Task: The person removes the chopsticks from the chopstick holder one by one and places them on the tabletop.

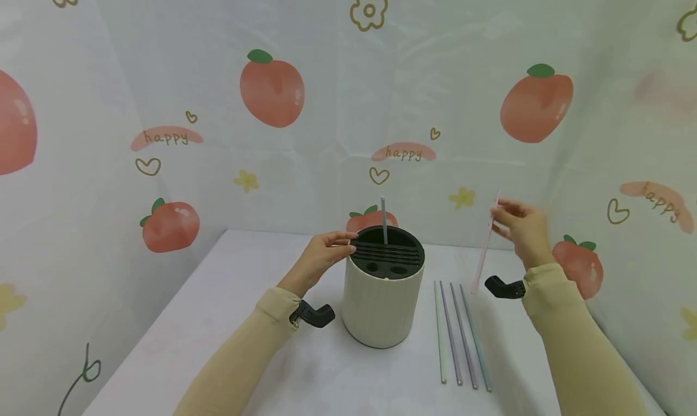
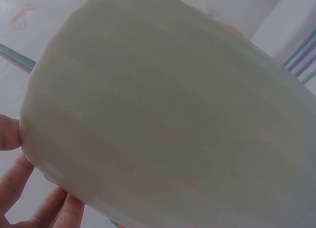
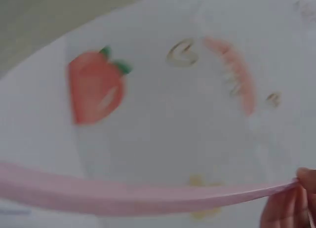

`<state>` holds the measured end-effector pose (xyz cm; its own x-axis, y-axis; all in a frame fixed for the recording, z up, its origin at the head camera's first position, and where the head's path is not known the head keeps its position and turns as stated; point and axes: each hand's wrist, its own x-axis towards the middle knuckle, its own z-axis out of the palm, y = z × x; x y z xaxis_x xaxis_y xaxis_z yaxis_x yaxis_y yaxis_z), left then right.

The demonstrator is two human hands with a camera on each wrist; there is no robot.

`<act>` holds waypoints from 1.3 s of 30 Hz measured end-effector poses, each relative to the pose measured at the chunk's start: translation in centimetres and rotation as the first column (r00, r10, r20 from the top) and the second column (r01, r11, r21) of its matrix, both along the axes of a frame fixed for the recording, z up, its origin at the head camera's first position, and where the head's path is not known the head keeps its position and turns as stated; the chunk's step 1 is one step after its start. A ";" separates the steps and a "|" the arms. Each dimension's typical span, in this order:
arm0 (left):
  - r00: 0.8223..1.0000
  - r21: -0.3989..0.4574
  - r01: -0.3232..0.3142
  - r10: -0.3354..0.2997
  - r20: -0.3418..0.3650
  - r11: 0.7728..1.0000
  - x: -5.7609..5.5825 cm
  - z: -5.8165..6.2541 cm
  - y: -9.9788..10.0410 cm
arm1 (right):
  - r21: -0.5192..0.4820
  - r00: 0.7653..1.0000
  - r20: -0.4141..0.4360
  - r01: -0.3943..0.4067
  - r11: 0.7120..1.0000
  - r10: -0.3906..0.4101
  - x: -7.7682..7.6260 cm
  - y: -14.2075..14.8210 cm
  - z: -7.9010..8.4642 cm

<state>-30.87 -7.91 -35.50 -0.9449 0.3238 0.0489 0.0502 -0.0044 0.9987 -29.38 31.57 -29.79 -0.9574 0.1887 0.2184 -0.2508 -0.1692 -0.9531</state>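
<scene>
Table [image 1: 381,386] under a white covering, with a pale holder [image 1: 379,310] standing on it, set well in from the back edge and between the left and right edges. I view this remotely, through a head camera and two wrist cameras. The holder is upright, ribbed and round, with a black top [image 1: 389,256]: a wide opening at the back, slots across the middle and two holes at the front. One greyish straw [image 1: 383,216] stands nearly upright in the wide opening.

The left hand [image 1: 320,256] is at the holder's left side, its fingers loosely extended and apart, the tips touching the rim; I cannot tell how firmly they press. The right hand [image 1: 525,228] is raised over the table's back right part, thumb and fingers closed together in a pinch around the upper part of a pink straw [image 1: 483,259]. That straw slants, its lower end towards the holder's side; I cannot tell whether this end meets the table.

Between the holder and the table's right edge, four straws lie side by side without touching: green [image 1: 439,332], purple [image 1: 451,333], lavender [image 1: 463,335] and teal [image 1: 475,338], the green one nearest the holder.

Both sleeves [image 1: 245,349] are cream. Behind hangs a white curtain [image 1: 327,180] printed with peaches, hearts and "happy".
</scene>
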 end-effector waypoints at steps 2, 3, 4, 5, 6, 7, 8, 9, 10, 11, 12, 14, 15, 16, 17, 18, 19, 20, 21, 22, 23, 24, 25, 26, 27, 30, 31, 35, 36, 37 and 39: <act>1.000 0.007 0.004 -0.004 -0.004 1.000 0.0 0.0 0.0 | 0.125 0.995 0.089 -0.053 0.991 0.042 0.0 1.1 -2.6; 1.000 0.010 0.006 -0.006 -0.005 1.000 0.0 0.0 0.0 | 0.186 0.990 0.132 -0.074 0.980 0.050 0.0 1.6 -3.8; 1.000 0.010 0.008 -0.008 -0.006 1.000 0.0 0.0 0.0 | 0.241 0.984 0.174 -0.091 0.966 0.049 0.1 1.9 -5.0; 1.000 0.010 0.009 -0.008 -0.007 1.000 0.0 0.0 0.0 | 0.286 0.975 0.219 -0.112 0.952 0.049 0.1 2.2 -6.1; 1.000 0.007 0.009 -0.009 -0.008 1.000 0.0 0.0 -0.1 | 0.320 0.964 0.261 -0.130 0.939 0.044 0.2 2.4 -7.1; 1.000 0.002 0.009 -0.009 -0.008 1.000 0.1 0.0 -0.1 | 0.360 0.955 0.294 -0.150 0.921 0.041 0.3 2.5 -8.1; 1.000 -0.002 0.009 -0.009 -0.008 1.000 0.1 0.0 -0.1 | 0.381 0.945 0.326 -0.161 0.910 0.031 0.5 2.6 -8.9; 1.000 -0.006 0.010 -0.010 -0.008 1.000 0.1 0.1 -0.1 | 0.405 0.935 0.354 -0.178 0.897 0.025 0.6 2.6 -9.8; 1.000 -0.010 0.012 -0.012 -0.008 1.000 0.1 0.1 -0.1 | 0.413 0.923 0.384 -0.190 0.891 0.019 0.8 2.7 -10.5; 1.000 -0.014 0.013 -0.013 -0.008 1.000 0.1 0.1 -0.1 | 0.425 0.913 0.407 -0.206 0.882 0.017 0.9 2.7 -11.2; 1.000 -0.018 0.013 -0.014 -0.009 1.000 0.1 0.1 -0.1 | 0.430 0.905 0.426 -0.210 0.878 0.008 1.1 2.7 -11.8; 1.000 -0.020 0.015 -0.015 -0.010 1.000 0.1 0.1 -0.1 | 0.436 0.890 0.456 -0.221 0.872 -0.002 1.3 2.6 -12.8; 1.000 -0.022 0.015 -0.016 -0.010 1.000 0.1 0.1 -0.1 | 0.440 0.885 0.466 -0.227 0.869 -0.005 1.4 2.6 -13.3; 1.000 -0.022 0.016 -0.016 -0.011 1.000 0.2 0.1 -0.1 | 0.439 0.879 0.476 -0.225 0.870 -0.012 1.4 2.6 -13.7; 1.000 -0.023 0.016 -0.016 -0.011 1.000 0.2 0.1 -0.1 | 0.437 0.876 0.482 -0.226 0.871 -0.015 1.4 2.6 -14.1; 1.000 -0.024 0.016 -0.016 -0.011 1.000 0.2 0.1 -0.1 | 0.434 0.873 0.488 -0.226 0.872 -0.017 1.5 2.6 -14.5; 1.000 -0.025 0.016 -0.016 -0.010 1.000 0.2 0.1 -0.1 | 0.429 0.870 0.492 -0.229 0.874 -0.013 1.5 2.7 -14.9; 1.000 -0.026 0.017 -0.017 -0.011 1.000 0.2 0.1 -0.1 | 0.422 0.867 0.499 -0.227 0.878 -0.016 1.4 2.7 -15.2; 1.000 -0.027 0.017 -0.017 -0.011 0.999 0.2 0.1 -0.2 | 0.422 0.865 0.502 -0.226 0.878 -0.019 1.4 2.7 -15.5; 1.000 -0.028 0.017 -0.017 -0.011 0.999 0.2 0.2 -0.2 | 0.423 0.863 0.504 -0.223 0.878 -0.024 1.4 2.7 -15.7; 1.000 -0.030 0.016 -0.016 -0.010 0.999 0.3 0.2 -0.2 | 0.431 0.863 0.505 -0.226 0.873 -0.026 1.4 2.7 -15.9; 1.000 -0.031 0.014 -0.014 -0.009 0.999 0.3 0.2 -0.2 | 0.440 0.861 0.507 -0.228 0.869 -0.031 1.4 2.7 -16.1; 1.000 -0.032 0.012 -0.013 -0.011 0.999 0.3 0.2 -0.2 | 0.450 0.858 0.511 -0.225 0.864 -0.043 1.4 2.6 -16.2; 1.000 -0.031 0.011 -0.012 -0.010 0.999 0.3 0.2 -0.2 | 0.463 0.857 0.513 -0.226 0.857 -0.051 1.4 2.6 -16.3; 1.000 -0.031 0.009 -0.009 -0.009 0.999 0.3 0.2 -0.2 | 0.473 0.855 0.515 -0.228 0.851 -0.057 1.5 2.6 -16.4; 1.000 -0.020 0.004 -0.004 -0.004 1.000 0.2 0.2 -0.2 | 0.487 0.846 0.528 -0.224 0.844 -0.080 1.6 2.4 -16.4; 1.000 -0.016 0.002 -0.002 -0.002 1.000 0.2 0.2 -0.2 | 0.491 0.845 0.529 -0.224 0.842 -0.083 1.6 2.4 -16.4; 1.000 -0.009 -0.004 0.004 0.001 1.000 0.2 0.2 -0.1 | 0.518 0.844 0.527 -0.226 0.825 -0.099 1.6 2.3 -16.5; 1.000 -0.010 -0.006 0.006 0.001 1.000 0.1 0.2 -0.1 | 0.526 0.846 0.524 -0.232 0.818 -0.098 1.6 2.3 -16.5; 1.000 -0.012 -0.008 0.008 0.001 1.000 0.1 0.1 -0.1 | 0.529 0.847 0.523 -0.231 0.817 -0.099 1.6 2.3 -16.5; 1.000 -0.014 -0.010 0.010 0.001 1.000 0.1 0.1 -0.1 | 0.539 0.846 0.520 -0.224 0.812 -0.112 1.7 2.2 -16.6</act>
<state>-30.79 -8.00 -35.43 -0.9482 0.3148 0.0431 0.0487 0.0098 0.9988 -27.73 33.74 -46.36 -0.9582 0.1356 -0.2520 0.2861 0.4365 -0.8530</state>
